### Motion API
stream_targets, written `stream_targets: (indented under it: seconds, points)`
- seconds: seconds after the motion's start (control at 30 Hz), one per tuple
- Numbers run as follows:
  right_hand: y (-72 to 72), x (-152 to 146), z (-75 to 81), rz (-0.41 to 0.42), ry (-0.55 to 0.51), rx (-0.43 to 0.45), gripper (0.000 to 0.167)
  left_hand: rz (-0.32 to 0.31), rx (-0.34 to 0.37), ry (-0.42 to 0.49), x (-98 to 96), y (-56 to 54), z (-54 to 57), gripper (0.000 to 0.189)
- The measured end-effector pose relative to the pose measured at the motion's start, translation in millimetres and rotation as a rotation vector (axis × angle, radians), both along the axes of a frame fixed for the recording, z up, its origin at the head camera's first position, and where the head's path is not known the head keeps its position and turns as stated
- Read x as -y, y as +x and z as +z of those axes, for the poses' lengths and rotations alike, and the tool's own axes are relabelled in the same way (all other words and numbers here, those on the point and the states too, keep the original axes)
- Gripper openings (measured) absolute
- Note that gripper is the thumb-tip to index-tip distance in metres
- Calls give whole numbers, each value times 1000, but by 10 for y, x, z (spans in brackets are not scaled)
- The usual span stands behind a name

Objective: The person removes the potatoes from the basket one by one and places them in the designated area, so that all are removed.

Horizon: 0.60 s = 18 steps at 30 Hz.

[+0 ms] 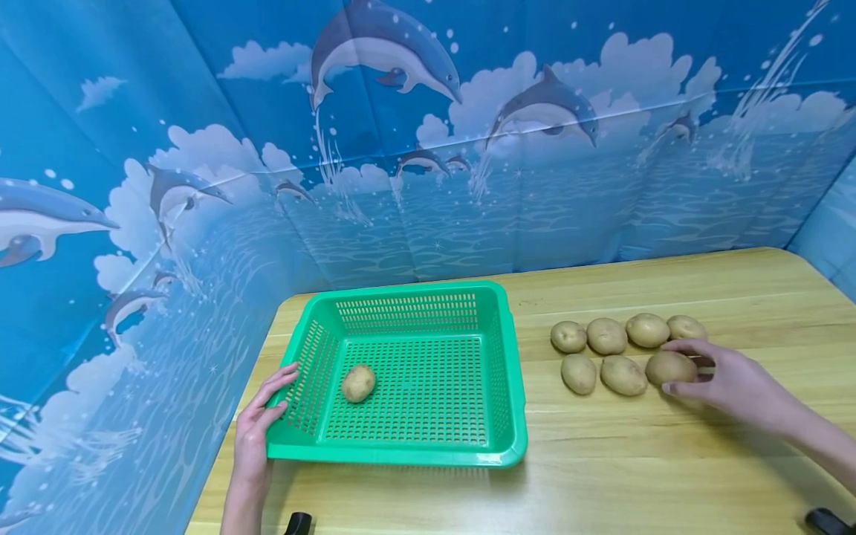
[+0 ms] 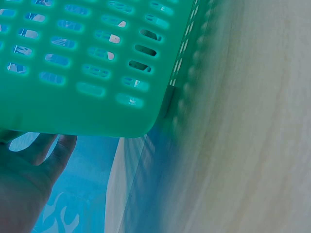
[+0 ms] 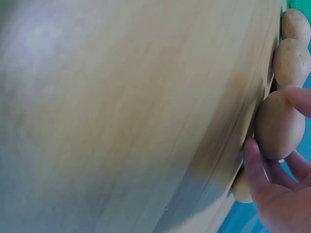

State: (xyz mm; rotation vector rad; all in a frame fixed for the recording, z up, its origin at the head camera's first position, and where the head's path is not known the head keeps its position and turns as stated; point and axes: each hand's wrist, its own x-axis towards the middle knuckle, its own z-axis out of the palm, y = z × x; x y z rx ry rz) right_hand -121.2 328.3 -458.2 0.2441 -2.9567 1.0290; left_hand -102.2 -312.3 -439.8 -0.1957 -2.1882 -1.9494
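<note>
In the head view my left hand (image 1: 257, 416) holds the left rim of a green plastic basket (image 1: 401, 455), its fingers bent over the edge. The left wrist view shows that hand (image 2: 29, 174) against the basket's slotted outer wall (image 2: 82, 109). One potato (image 1: 358, 383) lies inside, left of centre. At the right, my right hand (image 1: 742, 383) grips a brown potato (image 1: 671, 368) at the right end of the front row, thumb on the near side and fingers on the far side. The right wrist view shows this potato (image 3: 278, 126) between thumb and fingers.
Beside the held potato are two more front-row potatoes (image 1: 623, 374); a back row of several potatoes (image 1: 607, 336) lies behind. All rest on a wood-grain table (image 1: 602, 461). A dolphin-printed blue curtain (image 1: 428, 215) borders the back and left. Black objects (image 1: 299, 523) show at the bottom edge.
</note>
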Motion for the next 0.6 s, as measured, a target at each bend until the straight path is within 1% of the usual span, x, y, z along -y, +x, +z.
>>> stream_targets:
  seconds: [0.13, 0.4, 0.53, 0.6]
  points:
    - [4, 9, 10, 2, 13, 26, 70, -3, -2, 10, -7, 2, -2, 37]
    - [27, -6, 5, 18, 4, 21, 74, -4, -6, 21, -20, 7, -1, 37]
    - [37, 9, 6, 15, 7, 2, 71, 2, -7, 18, -19, 4, 0, 37]
    - [37, 25, 3, 10, 6, -26, 68, 0, -5, 15, -15, 4, -1, 37]
